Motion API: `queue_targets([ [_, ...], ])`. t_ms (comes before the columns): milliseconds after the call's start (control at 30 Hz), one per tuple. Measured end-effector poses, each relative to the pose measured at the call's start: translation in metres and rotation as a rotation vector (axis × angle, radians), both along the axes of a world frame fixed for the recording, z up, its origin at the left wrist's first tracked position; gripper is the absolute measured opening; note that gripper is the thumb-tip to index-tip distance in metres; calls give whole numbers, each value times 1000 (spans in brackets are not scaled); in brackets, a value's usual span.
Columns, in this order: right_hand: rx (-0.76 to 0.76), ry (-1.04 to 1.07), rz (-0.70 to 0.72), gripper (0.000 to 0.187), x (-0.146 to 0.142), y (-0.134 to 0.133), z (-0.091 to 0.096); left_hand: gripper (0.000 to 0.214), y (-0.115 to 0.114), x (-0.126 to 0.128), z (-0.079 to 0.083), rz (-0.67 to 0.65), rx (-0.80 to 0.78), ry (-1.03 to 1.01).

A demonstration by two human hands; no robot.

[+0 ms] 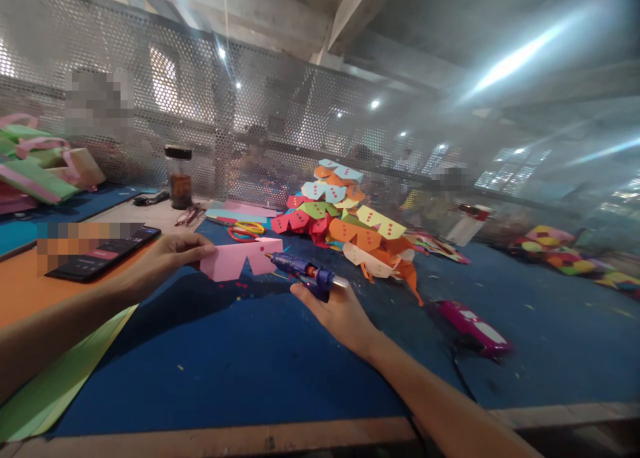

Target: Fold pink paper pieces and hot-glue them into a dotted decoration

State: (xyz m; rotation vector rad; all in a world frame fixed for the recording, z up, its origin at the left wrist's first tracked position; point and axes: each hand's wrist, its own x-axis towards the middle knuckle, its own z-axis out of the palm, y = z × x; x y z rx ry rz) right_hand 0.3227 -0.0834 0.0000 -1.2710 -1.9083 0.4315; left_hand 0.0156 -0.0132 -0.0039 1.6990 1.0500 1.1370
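Observation:
My left hand [185,253] pinches the left end of a folded pink paper piece [227,261], which has a notch cut in its lower edge and a small red square near its upper right. In my right hand [345,311] is a blue hot glue gun [305,271], its nozzle tip at the right part of the pink paper, close to the red square. Small red bits [241,286] lie on the blue table [240,365] below the paper. Behind the paper are scissors [245,228] with yellow and red handles.
A pile of notched coloured paper pieces [345,211] stands beyond my hands. A magenta box-like device [473,328] lies to the right. On the left are a phone [107,251], a dark-lidded jar [180,178] and green paper sheets [75,371]. A perforated metal screen [280,105] rises behind.

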Motion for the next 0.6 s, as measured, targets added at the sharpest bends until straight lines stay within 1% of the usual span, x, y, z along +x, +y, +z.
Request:
queue_targets([
  [267, -5, -7, -7, 34, -1, -2, 3, 27, 3, -3, -5, -39, -22, -23],
  [467, 10, -24, -9, 31, -1, -2, 3, 26, 1, -1, -2, -29, -40, -38],
  [600, 17, -55, -24, 31, -1, -1, 3, 27, 0, 0, -1, -17, -15, -10],
])
